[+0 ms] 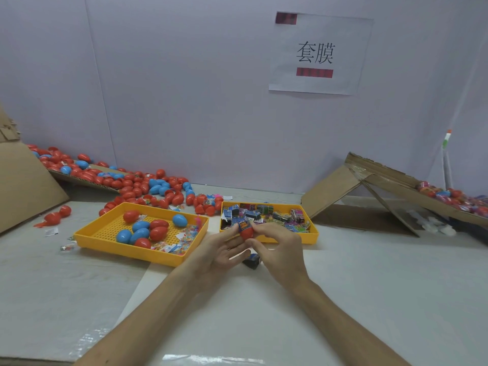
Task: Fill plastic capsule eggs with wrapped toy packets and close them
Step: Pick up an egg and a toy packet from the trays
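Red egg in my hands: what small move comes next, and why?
Probably press the blue packet down into the red egg. It sticks up at the egg's top, and the left hand and right hand both pinch the egg, so it is steadied for pushing.

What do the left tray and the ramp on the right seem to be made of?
Left tray: probably moulded plastic, smooth glossy yellow, with a perforated grid floor. Ramp: corrugated cardboard, matte brown, with rough layered edges.

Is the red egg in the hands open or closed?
Cannot tell: a blue wrapper caps the egg; left hand and right hand hide the seam.
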Demonstrator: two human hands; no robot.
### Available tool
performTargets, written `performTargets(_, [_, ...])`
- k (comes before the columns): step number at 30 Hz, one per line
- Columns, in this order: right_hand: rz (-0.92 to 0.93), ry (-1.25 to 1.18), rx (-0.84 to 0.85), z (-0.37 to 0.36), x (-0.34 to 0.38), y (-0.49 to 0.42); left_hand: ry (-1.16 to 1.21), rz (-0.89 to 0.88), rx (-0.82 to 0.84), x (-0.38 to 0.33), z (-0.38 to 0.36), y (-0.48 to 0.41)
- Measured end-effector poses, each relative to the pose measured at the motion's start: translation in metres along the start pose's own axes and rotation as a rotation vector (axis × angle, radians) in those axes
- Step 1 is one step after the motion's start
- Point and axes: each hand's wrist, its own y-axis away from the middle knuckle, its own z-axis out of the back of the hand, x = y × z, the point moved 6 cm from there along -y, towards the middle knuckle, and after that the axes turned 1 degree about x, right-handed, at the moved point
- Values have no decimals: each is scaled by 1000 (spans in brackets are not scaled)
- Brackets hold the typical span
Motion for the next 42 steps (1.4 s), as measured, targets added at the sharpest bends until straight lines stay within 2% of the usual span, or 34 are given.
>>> performTargets(10, [64, 0, -4, -1, -3, 1, -31, -4, 8, 1, 2, -2])
performTargets(18, [-52, -87, 66, -6, -4, 0, -120, -4, 38, -2, -1, -1])
performTargets(35, [-7, -79, -5, -1, -5, 1, -180, -16, 86, -1, -4, 1])
performTargets(42, [-95, -132, 36, -4, -6, -1, -227, -28, 126, -4, -8, 2])
